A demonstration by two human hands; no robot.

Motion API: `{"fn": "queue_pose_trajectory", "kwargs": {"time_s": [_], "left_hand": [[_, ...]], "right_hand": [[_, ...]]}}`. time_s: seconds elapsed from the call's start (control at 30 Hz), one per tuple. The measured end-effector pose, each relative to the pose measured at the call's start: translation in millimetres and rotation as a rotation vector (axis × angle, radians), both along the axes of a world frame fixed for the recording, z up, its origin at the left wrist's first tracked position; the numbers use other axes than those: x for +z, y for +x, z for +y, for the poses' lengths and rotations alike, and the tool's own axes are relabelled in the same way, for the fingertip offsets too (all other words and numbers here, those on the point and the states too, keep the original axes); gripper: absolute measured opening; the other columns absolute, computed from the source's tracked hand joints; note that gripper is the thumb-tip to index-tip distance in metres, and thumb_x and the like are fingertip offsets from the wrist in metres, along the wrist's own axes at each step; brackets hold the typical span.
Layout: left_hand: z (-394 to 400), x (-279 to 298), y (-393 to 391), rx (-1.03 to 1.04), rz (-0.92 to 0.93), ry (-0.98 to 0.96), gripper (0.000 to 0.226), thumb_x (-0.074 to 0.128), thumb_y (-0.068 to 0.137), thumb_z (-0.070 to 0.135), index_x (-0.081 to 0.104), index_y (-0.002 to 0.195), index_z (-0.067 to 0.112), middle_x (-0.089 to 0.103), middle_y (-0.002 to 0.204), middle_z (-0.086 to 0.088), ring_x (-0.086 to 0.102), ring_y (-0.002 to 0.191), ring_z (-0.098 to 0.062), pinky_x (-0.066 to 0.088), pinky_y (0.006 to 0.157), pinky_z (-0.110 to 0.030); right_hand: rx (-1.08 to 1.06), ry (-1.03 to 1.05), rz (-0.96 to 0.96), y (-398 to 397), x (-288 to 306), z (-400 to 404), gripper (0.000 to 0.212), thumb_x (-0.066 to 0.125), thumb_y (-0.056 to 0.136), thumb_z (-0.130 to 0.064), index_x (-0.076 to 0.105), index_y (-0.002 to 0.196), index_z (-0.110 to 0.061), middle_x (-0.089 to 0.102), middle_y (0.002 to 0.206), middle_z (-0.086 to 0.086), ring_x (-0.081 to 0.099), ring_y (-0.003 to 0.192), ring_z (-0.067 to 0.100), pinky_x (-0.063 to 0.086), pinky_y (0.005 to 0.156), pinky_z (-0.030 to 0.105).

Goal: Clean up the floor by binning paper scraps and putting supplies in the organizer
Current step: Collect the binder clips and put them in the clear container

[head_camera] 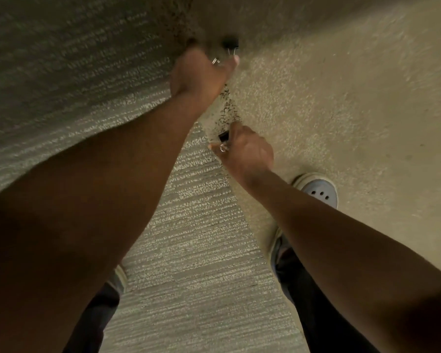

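Observation:
I look straight down at a carpeted floor. My left hand [201, 72] reaches far forward and low, fingers curled round silver wire handles, with a black binder clip [231, 45] just beyond its thumb tip. Whether that clip is held or lies on the carpet is unclear. My right hand [242, 149] is nearer to me and grips another black binder clip [223, 135], its silver loop showing at the fingertips. No paper scraps, bin or organizer appear in this view.
The carpet changes from grey striped tiles [201, 238] on the left to plain beige [341, 98] on the right, with a dark speckled seam between. My shoes [316, 192] stand below the hands at right and lower left.

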State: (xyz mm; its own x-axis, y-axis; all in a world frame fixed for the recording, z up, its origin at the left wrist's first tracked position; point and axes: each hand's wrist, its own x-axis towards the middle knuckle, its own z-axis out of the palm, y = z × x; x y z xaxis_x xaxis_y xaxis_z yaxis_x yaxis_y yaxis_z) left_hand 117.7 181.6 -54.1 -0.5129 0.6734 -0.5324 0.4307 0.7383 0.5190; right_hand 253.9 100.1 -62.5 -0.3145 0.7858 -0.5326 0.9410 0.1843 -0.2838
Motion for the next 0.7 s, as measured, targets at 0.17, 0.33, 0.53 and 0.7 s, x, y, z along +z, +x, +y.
{"fn": "queue_pose_trajectory", "kwargs": {"time_s": [0.17,0.33,0.53,0.7], "left_hand": [[44,-11,12,-0.245,0.156,-0.073,0.063,0.05,0.092,0.05,0.043,0.132,0.0,0.058,0.125,-0.018,0.056,0.115,-0.034,0.045,0.092,-0.036],[51,-14,24,-0.343,0.288,-0.144,0.057,0.045,0.098,0.044,0.04,0.134,0.0,0.054,0.133,-0.017,0.053,0.123,-0.03,0.044,0.094,-0.033],[24,10,-22,0.007,-0.016,-0.148,0.04,0.052,0.095,0.042,0.055,0.119,0.01,0.066,0.108,-0.008,0.065,0.1,-0.023,0.052,0.075,-0.034],[-77,94,-83,0.508,-0.92,-0.082,0.034,0.063,0.085,0.052,0.051,0.073,0.022,0.042,0.059,0.006,0.039,0.048,-0.008,0.038,0.042,-0.025]], "right_hand": [[0.012,0.026,-0.001,-3,0,-5,0.032,0.048,0.095,-0.045,0.037,0.11,-0.019,0.054,0.082,0.0,0.056,0.064,0.018,0.038,0.052,0.029],[-0.027,0.065,0.015,0,-2,3,0.042,0.046,0.094,-0.052,0.035,0.114,-0.017,0.06,0.086,0.003,0.05,0.062,0.017,0.04,0.051,0.029],[0.055,-0.031,0.061,-5,-3,2,0.037,0.043,0.098,-0.044,0.038,0.117,-0.013,0.063,0.088,0.004,0.058,0.07,0.021,0.044,0.057,0.033],[-0.538,-0.997,0.626,-4,67,5,0.029,0.055,0.091,-0.05,0.055,0.084,-0.022,0.054,0.072,-0.006,0.045,0.057,0.006,0.038,0.05,0.022]]}}
